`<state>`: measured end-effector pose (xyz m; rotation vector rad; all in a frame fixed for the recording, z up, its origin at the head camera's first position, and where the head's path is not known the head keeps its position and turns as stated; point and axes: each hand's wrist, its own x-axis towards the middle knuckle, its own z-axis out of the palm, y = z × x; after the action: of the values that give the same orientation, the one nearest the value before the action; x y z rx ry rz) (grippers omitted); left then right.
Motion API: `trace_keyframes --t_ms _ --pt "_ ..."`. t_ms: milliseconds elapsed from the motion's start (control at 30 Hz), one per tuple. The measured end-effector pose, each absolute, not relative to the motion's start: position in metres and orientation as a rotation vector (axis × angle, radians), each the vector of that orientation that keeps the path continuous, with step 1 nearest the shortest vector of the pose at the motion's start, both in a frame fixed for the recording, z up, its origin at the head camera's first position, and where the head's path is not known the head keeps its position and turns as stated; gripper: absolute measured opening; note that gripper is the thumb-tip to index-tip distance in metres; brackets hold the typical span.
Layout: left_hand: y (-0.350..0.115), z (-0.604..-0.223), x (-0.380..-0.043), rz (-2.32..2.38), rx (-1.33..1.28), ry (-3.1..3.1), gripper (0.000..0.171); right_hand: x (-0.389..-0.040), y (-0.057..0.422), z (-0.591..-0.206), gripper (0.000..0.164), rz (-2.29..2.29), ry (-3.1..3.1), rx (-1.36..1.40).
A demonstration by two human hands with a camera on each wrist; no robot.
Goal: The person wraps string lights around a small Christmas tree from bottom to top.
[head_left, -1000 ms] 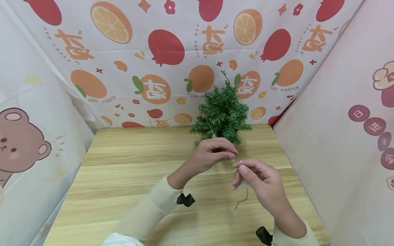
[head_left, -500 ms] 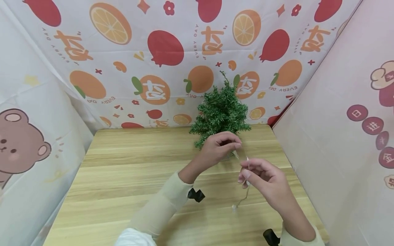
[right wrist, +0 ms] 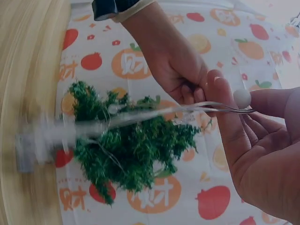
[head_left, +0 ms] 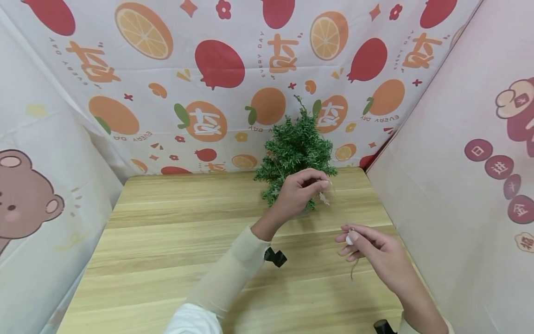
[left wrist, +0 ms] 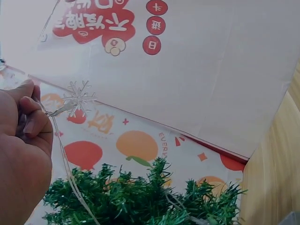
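Note:
A small green artificial tree (head_left: pixel 298 144) stands at the back of the table. Beside its right lower branches, my left hand (head_left: pixel 302 188) pinches the thin wire of a string light (left wrist: pixel 70 173). From that wire a clear snowflake (left wrist: pixel 78 98) sticks out beside the fingers. Nearer the front right, my right hand (head_left: pixel 381 250) pinches another stretch of wire between thumb and fingers, with a white ball (right wrist: pixel 242 98) at the thumb tip. A short wire end dangles below this hand. In the right wrist view, wire loops lie on the branches and a whitish hanging piece (right wrist: pixel 42 143) is blurred.
The wooden table (head_left: pixel 175 232) meets a fruit-printed cloth (head_left: pixel 233 28) behind the tree. Pale printed cloths hang at left (head_left: pixel 54 120) and right (head_left: pixel 442 185). A dark wrist mount (head_left: pixel 275 257) sits at the left cuff, another (head_left: pixel 383 326) at the right.
The hands have moved apart: the left up and right beside the tree, the right toward the right and slightly down. The snowflake now hangs free below the left fingers.

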<state>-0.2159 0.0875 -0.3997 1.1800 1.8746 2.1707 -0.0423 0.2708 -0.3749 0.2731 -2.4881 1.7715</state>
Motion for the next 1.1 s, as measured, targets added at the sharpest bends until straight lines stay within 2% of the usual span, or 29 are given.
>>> trace_keyframes --t_ms 167,400,667,1100 --pt "0.092 -0.407 -0.224 2.199 1.147 1.869 0.015 -0.039 0.283 -0.376 0.025 1.748 -2.477 0.271" --pt "0.098 -0.411 -0.233 2.215 1.024 1.890 0.021 -0.034 0.296 -0.372 0.015 1.834 -2.349 0.242" --pt "0.110 -0.411 -0.239 2.226 0.930 1.932 0.023 -0.035 0.311 -0.365 0.033 2.037 -1.920 0.515" --pt "0.151 -0.394 -0.242 2.248 0.900 2.109 0.020 -0.053 0.314 -0.355 0.033 2.213 -1.561 0.539"
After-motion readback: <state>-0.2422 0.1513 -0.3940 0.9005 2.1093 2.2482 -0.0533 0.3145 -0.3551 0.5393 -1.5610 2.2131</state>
